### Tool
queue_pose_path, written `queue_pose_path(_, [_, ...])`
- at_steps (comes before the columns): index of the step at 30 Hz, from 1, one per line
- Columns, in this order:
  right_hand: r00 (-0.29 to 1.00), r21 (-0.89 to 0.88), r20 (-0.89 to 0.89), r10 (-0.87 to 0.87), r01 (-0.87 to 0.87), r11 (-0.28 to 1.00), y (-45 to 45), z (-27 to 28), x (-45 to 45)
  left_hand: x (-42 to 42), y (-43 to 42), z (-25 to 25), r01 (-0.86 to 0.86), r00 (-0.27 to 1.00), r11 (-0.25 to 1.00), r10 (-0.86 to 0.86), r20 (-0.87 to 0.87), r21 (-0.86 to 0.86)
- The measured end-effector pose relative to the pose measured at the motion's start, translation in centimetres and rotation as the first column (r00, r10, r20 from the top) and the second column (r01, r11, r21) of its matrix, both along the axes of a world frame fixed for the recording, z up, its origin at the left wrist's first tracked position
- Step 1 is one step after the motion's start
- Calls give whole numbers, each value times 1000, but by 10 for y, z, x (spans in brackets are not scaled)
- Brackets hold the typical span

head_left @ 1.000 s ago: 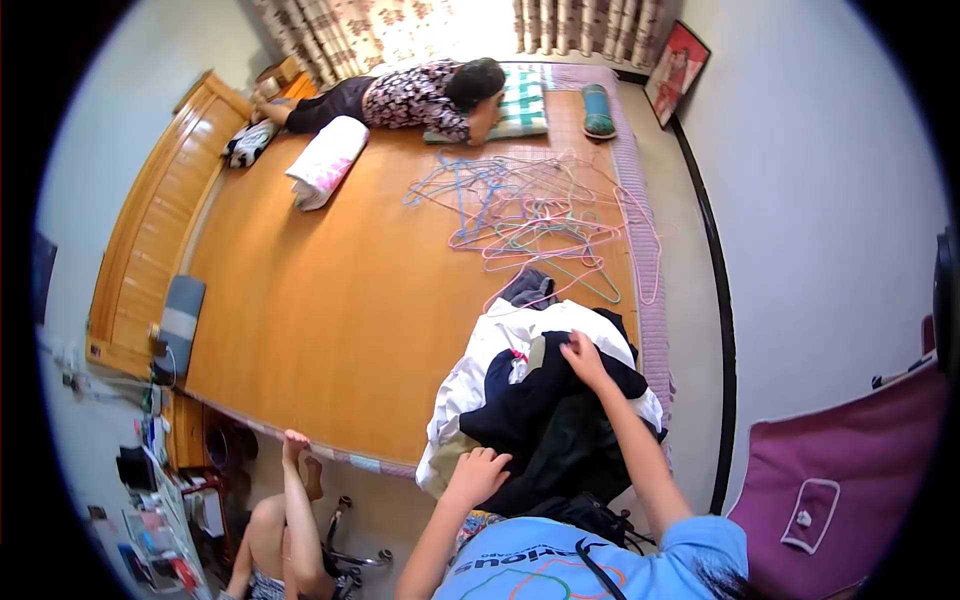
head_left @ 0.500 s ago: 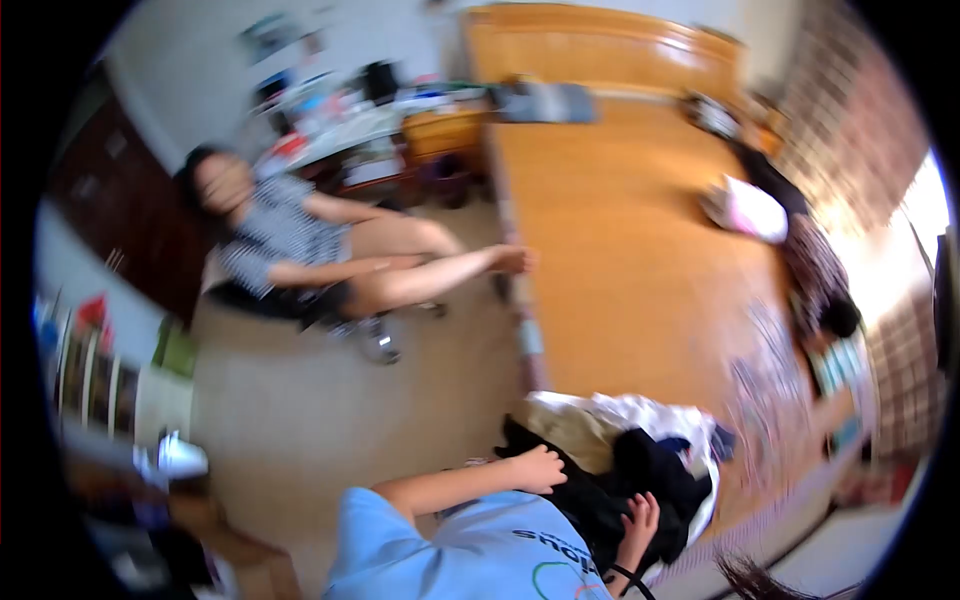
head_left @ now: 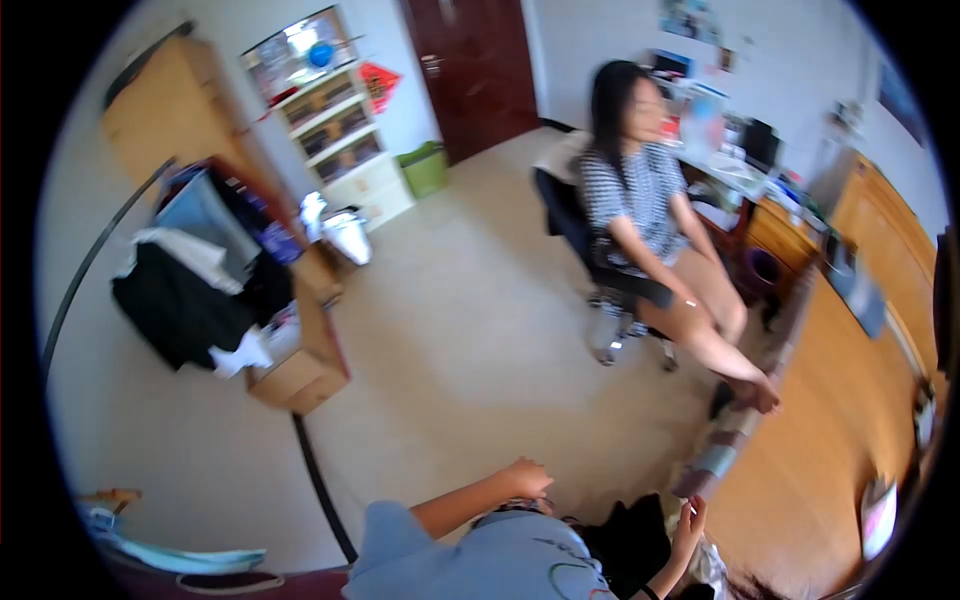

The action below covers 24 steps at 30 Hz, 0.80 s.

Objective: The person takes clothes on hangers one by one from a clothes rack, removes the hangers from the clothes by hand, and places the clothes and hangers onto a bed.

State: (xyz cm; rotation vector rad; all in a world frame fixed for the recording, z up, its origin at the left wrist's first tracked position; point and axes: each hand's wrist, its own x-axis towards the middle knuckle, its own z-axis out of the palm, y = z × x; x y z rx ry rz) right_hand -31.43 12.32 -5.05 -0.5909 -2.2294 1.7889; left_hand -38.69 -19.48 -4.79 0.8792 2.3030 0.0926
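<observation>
My left hand [head_left: 527, 478] is over the floor in front of my light blue shirt [head_left: 480, 555], with loosely bent fingers and nothing visible in it. Lower right, my right hand [head_left: 690, 520] has its fingers slightly apart beside the bed's edge, near a pile of black clothes [head_left: 635, 540]. Nothing shows in that hand either. White cloth [head_left: 708, 568] peeks out beside my right wrist. My body hides part of the pile.
A person [head_left: 640, 200] sits on a black swivel chair [head_left: 560, 215], one foot on the wooden bed [head_left: 800, 430]. At left, clothes [head_left: 185, 300] hang over a cardboard box [head_left: 300, 375]. A green bin [head_left: 425, 168] stands by the brown door [head_left: 470, 70]. A cluttered desk is behind the person.
My view has swung left, away from the bed toward the door and hanging clothes. The clothes pile has slid to the bottom edge. The seated person's head has turned toward the desk side.
</observation>
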Motion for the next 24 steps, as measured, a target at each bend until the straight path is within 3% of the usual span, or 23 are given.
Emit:
queue_pose_path(3, [948, 12, 143, 283, -287, 958, -56, -3, -31, -2, -36, 13, 47, 989, 995, -35, 145, -83])
queue_pose_path(5, [892, -133, 62, 449, -438, 889, -85, -9, -51, -2, -61, 27, -8, 998, 989, -1, 59, 146])
queue_pose_path(6, [871, -126, 67, 487, -477, 870, -92, -25, -59, -2, -77, 30, -71, 997, 988, 65, 44, 137])
queue_pose_path(8, [817, -106, 171, 551, -541, 835, -121, -28, -86, 8, -112, 32, -203, 949, 908, 275, -157, 366])
queue_pose_path(11, [742, -62, 319, 590, -605, 794, -188, 15, -113, 34, -166, 18, -501, 839, 822, 539, -83, 270])
queue_pose_path(13, [790, -156, 217, 574, -552, 819, -237, 31, -131, 55, -197, 15, -626, 762, 743, 647, -15, 237])
queue_pose_path(15, [746, -156, 201, 635, -615, 773, -272, 25, -157, 75, -225, 15, -731, 673, 656, 738, 43, 186])
queue_pose_path(17, [545, -91, 222, 809, -814, 573, -312, 27, -183, 89, -248, 21, -847, 524, 503, 845, 105, 172])
queue_pose_path(18, [487, -78, 214, 847, -856, 511, -329, 25, -194, 94, -257, 18, -860, 503, 484, 858, 103, 163])
queue_pose_path(19, [466, -89, 207, 860, -867, 491, -342, 17, -206, 99, -267, 14, -895, 418, 380, 898, 141, 234])
queue_pose_path(20, [348, -72, 175, 921, -928, 365, -355, 5, -222, 99, -282, 13, -914, 332, 269, 927, 177, 305])
queue_pose_path(21, [222, -39, 138, 965, -973, 229, -376, 6, -240, 94, -299, 13, -917, 309, 251, 938, 156, 309])
queue_pose_path(22, [186, -142, 212, 959, -965, 219, -396, 10, -256, 86, -319, 12, -939, 262, 213, 952, 160, 270])
queue_pose_path(24, [173, -148, 222, 960, -967, 208, -437, 6, -289, 63, -360, 26, -968, 147, 124, 985, 91, 220])
